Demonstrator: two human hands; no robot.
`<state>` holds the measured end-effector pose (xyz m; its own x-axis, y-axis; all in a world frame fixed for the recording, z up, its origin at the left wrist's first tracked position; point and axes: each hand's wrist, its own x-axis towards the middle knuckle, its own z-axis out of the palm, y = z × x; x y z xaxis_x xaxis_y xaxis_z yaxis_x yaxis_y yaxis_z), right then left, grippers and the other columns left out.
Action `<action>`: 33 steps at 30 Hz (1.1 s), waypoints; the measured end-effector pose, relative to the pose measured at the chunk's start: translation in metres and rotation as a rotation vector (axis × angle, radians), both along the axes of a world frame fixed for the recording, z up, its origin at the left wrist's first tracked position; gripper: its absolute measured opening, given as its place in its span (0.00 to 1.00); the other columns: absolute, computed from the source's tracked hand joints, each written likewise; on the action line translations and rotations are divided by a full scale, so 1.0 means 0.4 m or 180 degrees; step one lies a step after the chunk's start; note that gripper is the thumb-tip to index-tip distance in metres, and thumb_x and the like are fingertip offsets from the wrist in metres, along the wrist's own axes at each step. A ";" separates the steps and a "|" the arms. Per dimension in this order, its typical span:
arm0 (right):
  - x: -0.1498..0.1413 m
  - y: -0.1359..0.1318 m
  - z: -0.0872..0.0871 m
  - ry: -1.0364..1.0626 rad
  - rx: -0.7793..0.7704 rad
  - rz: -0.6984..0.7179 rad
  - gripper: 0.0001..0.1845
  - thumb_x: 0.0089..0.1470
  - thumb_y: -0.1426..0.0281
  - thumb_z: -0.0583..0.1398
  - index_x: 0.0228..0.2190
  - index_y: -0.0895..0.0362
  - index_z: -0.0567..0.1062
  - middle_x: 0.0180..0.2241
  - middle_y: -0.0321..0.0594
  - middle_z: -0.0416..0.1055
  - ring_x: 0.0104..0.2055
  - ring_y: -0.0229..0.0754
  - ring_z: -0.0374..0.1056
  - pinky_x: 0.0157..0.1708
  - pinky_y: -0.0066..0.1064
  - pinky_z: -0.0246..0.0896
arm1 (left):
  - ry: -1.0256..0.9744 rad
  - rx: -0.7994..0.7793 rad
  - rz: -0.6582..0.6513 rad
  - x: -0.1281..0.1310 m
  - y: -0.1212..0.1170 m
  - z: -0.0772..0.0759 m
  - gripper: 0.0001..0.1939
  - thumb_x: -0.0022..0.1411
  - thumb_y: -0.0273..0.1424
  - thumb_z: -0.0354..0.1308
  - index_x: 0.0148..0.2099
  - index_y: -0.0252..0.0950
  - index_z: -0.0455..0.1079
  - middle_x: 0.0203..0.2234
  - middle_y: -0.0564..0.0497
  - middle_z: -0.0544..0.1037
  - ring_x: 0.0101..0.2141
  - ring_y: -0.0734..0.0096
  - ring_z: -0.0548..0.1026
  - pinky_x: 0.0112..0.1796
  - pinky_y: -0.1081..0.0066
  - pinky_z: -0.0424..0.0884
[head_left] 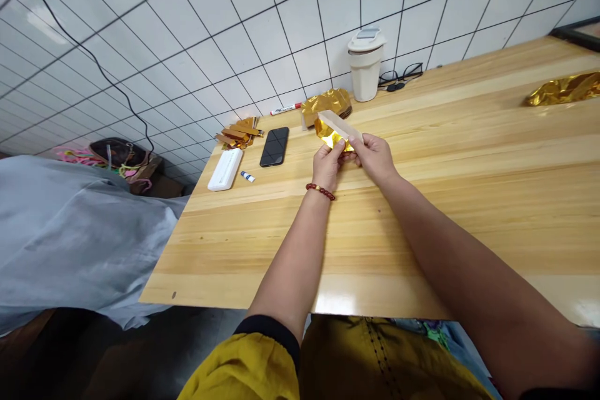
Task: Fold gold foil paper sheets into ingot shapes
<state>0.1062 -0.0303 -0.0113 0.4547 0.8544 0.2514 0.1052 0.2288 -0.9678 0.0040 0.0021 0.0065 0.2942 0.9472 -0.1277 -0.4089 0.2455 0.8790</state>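
Both my hands hold one folded piece of gold foil paper (334, 130) just above the wooden table (422, 200). Its pale back side faces up and its shiny gold side shows underneath. My left hand (327, 164), with a red bead bracelet on the wrist, pinches the paper's near left edge. My right hand (375, 155) grips the near right edge with closed fingers. A heap of gold foil sheets (328, 103) lies right behind the held piece.
A black phone (274, 145), a white case (225, 169), a small glue stick (248, 176) and several folded gold pieces (239, 133) lie at the left. A red marker (285, 109), white lidded cup (365, 64) and glasses (400, 77) stand by the wall. More foil (562, 89) lies far right.
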 end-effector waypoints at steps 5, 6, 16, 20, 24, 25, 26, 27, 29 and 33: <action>0.004 0.001 0.005 0.0086 0.0038 -0.0015 0.28 0.52 0.43 0.59 0.19 0.55 0.69 0.16 0.32 0.67 0.17 0.34 0.60 0.20 0.27 0.55 | 0.0035 0.0101 -0.0015 -0.005 -0.006 0.006 0.09 0.55 0.32 0.69 0.34 0.32 0.73 0.24 0.49 0.78 0.34 0.67 0.80 0.41 0.68 0.74; 0.004 0.000 0.006 0.0055 0.0029 -0.0035 0.29 0.52 0.43 0.59 0.19 0.55 0.69 0.15 0.32 0.66 0.17 0.34 0.59 0.20 0.27 0.54 | 0.0039 0.0103 0.0001 -0.005 -0.008 0.007 0.09 0.55 0.32 0.69 0.34 0.32 0.74 0.24 0.49 0.78 0.35 0.67 0.80 0.41 0.68 0.73; 0.005 0.003 0.000 0.0173 0.0116 0.0177 0.31 0.45 0.39 0.63 0.19 0.55 0.69 0.14 0.32 0.65 0.17 0.33 0.59 0.19 0.26 0.54 | 0.0004 0.0062 0.0044 -0.001 -0.002 -0.003 0.12 0.52 0.33 0.71 0.31 0.32 0.73 0.20 0.52 0.76 0.26 0.74 0.77 0.34 0.72 0.72; 0.006 0.005 -0.002 0.0172 0.0088 0.0137 0.31 0.44 0.40 0.63 0.18 0.56 0.69 0.14 0.32 0.65 0.16 0.32 0.58 0.18 0.25 0.52 | -0.0058 -0.0022 0.0061 -0.001 0.003 -0.009 0.12 0.56 0.33 0.69 0.29 0.31 0.72 0.20 0.51 0.75 0.28 0.72 0.77 0.34 0.71 0.71; 0.008 0.006 -0.003 0.0268 0.0182 0.0029 0.31 0.48 0.40 0.61 0.19 0.56 0.69 0.16 0.32 0.66 0.16 0.31 0.57 0.18 0.24 0.52 | -0.0159 -0.0015 -0.0038 -0.002 0.001 -0.015 0.10 0.53 0.29 0.70 0.30 0.31 0.72 0.23 0.50 0.76 0.30 0.72 0.77 0.34 0.72 0.70; 0.009 0.007 -0.002 0.0306 0.0195 0.0011 0.31 0.48 0.40 0.61 0.19 0.56 0.69 0.16 0.32 0.66 0.16 0.31 0.57 0.17 0.24 0.52 | -0.0169 -0.0009 -0.0062 -0.002 0.000 -0.017 0.10 0.53 0.29 0.70 0.30 0.31 0.72 0.23 0.50 0.76 0.30 0.73 0.76 0.34 0.72 0.70; 0.009 0.008 -0.002 0.0345 0.0202 -0.0004 0.31 0.48 0.40 0.60 0.19 0.56 0.69 0.15 0.32 0.66 0.16 0.31 0.57 0.17 0.24 0.52 | -0.0173 -0.0002 -0.0074 -0.002 0.000 -0.018 0.09 0.53 0.28 0.70 0.30 0.31 0.72 0.23 0.51 0.76 0.30 0.74 0.76 0.33 0.72 0.70; 0.009 0.009 -0.001 0.0380 0.0204 -0.0019 0.32 0.48 0.39 0.60 0.19 0.56 0.69 0.15 0.32 0.66 0.16 0.31 0.57 0.17 0.24 0.52 | -0.0172 0.0007 -0.0081 -0.002 -0.001 -0.018 0.09 0.54 0.29 0.70 0.31 0.32 0.73 0.23 0.51 0.76 0.30 0.74 0.76 0.33 0.72 0.70; 0.009 0.011 0.000 0.0441 0.0214 -0.0041 0.32 0.48 0.39 0.60 0.18 0.56 0.69 0.15 0.33 0.66 0.15 0.31 0.57 0.16 0.24 0.51 | -0.0156 0.0036 -0.0088 -0.003 -0.001 -0.019 0.09 0.53 0.29 0.71 0.31 0.32 0.73 0.24 0.50 0.76 0.30 0.74 0.75 0.33 0.72 0.69; 0.009 0.014 -0.002 0.0464 0.0237 -0.0076 0.32 0.48 0.39 0.59 0.19 0.56 0.69 0.16 0.33 0.66 0.15 0.31 0.57 0.16 0.24 0.51 | -0.0076 0.0165 -0.0056 -0.003 -0.003 -0.016 0.09 0.53 0.29 0.70 0.29 0.32 0.73 0.22 0.51 0.75 0.28 0.75 0.73 0.31 0.73 0.67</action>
